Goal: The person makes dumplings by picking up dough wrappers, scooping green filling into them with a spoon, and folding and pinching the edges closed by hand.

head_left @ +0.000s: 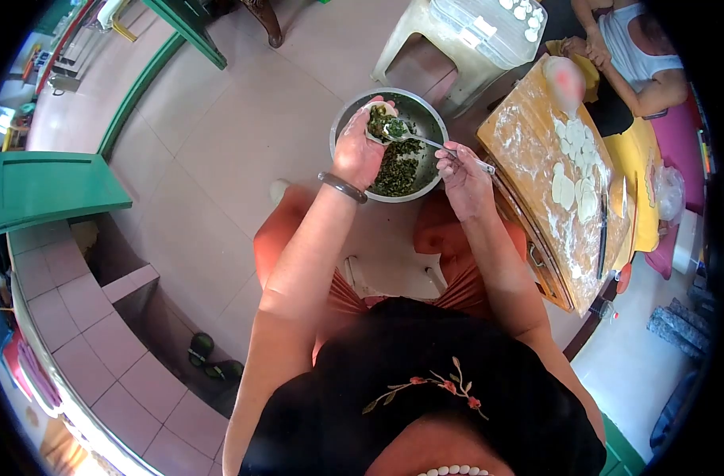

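Note:
My left hand (pixel 358 155) cups a round dumpling wrapper that carries a heap of green filling (pixel 378 123). In my right hand (pixel 465 181) is the handle of a metal spoon (pixel 427 142), and its bowl rests on that filling. Both hands are over the rim of a large metal bowl (pixel 436 119), which sits between my knees. Chopped green filling (pixel 395 173) lies in the bowl, partly hidden by my left hand. To the right, a floured wooden board (pixel 505 131) bears several pale dough wrappers (pixel 576 147).
A white stool (pixel 402 47) beyond the bowl holds a clear plastic box (pixel 489 32) and small white pieces. Another person (pixel 636 63) sits at the far right, behind the board. Green door panels (pixel 52 190) stand at left, and dark slippers (pixel 203 349) lie on the floor.

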`<state>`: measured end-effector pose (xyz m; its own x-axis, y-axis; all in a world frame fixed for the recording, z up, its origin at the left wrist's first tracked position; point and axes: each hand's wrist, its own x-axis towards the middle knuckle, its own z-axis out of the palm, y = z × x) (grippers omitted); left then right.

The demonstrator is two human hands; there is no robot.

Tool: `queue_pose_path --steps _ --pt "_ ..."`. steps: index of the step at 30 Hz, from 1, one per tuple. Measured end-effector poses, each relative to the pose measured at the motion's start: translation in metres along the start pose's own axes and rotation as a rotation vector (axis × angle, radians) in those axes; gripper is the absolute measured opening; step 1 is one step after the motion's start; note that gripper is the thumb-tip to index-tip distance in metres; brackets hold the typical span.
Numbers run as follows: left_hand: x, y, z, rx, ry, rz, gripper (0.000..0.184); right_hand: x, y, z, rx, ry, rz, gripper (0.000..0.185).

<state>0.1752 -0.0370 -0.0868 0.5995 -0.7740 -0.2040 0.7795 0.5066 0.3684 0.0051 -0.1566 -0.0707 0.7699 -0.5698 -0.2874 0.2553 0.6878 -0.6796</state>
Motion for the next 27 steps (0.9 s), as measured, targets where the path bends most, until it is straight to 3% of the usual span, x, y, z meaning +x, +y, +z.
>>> queue_pose_path --steps 6,13,16,17,20,27 --pt "0.000 0.001 -0.001 -0.104 0.017 -0.032 0.036 0.004 -0.007 -0.006 0.087 -0.016 0.063 0.024" --pt "0.006 0.007 -0.014 -0.205 0.092 0.003 0.033 0.007 -0.033 0.001 0.137 -0.066 -0.033 0.025" --pt "0.007 0.014 -0.014 -0.215 0.163 0.050 0.031 0.013 -0.039 0.007 -0.060 -0.042 -0.188 0.025" --pt "0.010 0.015 -0.016 -0.256 0.192 0.075 0.031 0.016 -0.035 0.009 -0.409 0.085 -0.304 0.022" --pt "0.006 0.022 -0.013 -0.182 0.236 0.101 0.030 0.024 -0.019 0.004 -0.808 0.173 -0.395 0.020" --pt "-0.001 0.025 -0.009 -0.130 0.194 0.059 0.030 0.009 -0.026 0.029 -0.473 0.042 -0.385 0.021"
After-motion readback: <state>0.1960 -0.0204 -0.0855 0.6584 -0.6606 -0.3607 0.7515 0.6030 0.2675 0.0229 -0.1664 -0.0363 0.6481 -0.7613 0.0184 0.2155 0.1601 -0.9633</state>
